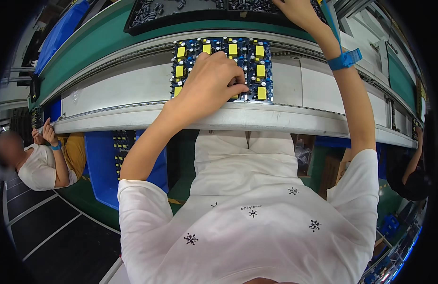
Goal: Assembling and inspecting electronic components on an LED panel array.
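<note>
A blue circuit board panel (pixel 268 71) with yellow block parts, white round parts and small capacitors lies across the conveyor rails. My left hand (pixel 213 78) is over its middle, with fingers curled down and thumb close to the index finger near the board surface. Whatever those fingertips hold is hidden under the hand. My right hand (pixel 299 12) reaches to the black parts tray (pixel 257 16) at the far side, which holds many small dark capacitors. Its fingertips run out of the picture at the top edge. A blue wrist strap (pixel 345 59) with a cord circles my right wrist.
Another black tray (pixel 176 12) of dark capacitors stands at the far left. The metal rail (pixel 275 116) runs along the near side. Below it hangs a blue bin (pixel 100 165) with more boards. Co-workers (pixel 44 161) sit at the far left and right.
</note>
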Motion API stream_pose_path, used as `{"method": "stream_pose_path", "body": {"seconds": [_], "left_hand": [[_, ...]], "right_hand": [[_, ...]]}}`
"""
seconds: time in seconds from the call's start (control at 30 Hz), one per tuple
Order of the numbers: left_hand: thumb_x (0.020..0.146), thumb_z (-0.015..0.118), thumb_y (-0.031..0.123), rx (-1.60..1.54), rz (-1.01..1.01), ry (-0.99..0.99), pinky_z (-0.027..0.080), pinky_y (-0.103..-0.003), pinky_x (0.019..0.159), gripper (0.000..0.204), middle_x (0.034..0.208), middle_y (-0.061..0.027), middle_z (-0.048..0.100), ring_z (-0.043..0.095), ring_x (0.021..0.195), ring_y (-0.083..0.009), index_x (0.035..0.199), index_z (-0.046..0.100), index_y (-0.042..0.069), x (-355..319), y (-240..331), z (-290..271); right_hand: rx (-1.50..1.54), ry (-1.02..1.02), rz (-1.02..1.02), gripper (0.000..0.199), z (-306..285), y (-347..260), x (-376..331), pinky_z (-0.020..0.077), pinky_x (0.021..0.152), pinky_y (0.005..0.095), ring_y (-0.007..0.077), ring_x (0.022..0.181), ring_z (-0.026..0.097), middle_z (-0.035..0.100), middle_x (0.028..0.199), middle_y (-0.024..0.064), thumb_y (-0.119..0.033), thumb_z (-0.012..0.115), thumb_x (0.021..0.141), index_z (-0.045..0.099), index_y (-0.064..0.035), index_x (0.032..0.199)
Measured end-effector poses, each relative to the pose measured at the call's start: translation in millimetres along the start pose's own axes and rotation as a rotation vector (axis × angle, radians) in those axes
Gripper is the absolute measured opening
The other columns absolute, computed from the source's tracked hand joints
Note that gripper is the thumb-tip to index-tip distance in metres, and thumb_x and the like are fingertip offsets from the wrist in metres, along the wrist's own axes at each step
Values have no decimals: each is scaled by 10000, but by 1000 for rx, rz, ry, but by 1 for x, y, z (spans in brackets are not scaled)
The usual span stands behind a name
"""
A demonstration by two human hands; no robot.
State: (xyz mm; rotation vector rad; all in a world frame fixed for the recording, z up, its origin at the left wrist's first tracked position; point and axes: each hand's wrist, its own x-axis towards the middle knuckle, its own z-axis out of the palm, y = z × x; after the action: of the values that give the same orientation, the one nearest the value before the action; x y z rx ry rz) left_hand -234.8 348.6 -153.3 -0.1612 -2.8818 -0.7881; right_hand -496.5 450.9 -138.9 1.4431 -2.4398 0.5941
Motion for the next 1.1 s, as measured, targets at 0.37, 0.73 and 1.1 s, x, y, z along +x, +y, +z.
{"method": "stream_pose_path", "body": {"seconds": [0.37,0.73,1.1], "left_hand": [[759,734,154,70,105,-42,375,-377,780,101,730,-53,642,564,847,-229,751,696,61,6,2,-5],[732,751,181,233,159,24,384,-362,772,124,774,-37,637,561,856,-217,737,686,76,3,7,2],[769,726,182,77,27,159,384,-373,766,124,782,-29,641,571,857,-217,835,667,95,10,-15,-12]], "right_hand": [[-27,238,-85,208,5,14,-8,473,759,443,351,831,612,673,847,161,-194,595,875,692,-14,915],[389,-183,-34,119,-30,-26,-65,480,730,344,247,798,605,651,924,117,-74,523,927,609,0,960],[254,-678,-114,158,-32,-55,-120,480,752,422,348,848,619,652,885,182,-36,500,869,634,21,931]]}}
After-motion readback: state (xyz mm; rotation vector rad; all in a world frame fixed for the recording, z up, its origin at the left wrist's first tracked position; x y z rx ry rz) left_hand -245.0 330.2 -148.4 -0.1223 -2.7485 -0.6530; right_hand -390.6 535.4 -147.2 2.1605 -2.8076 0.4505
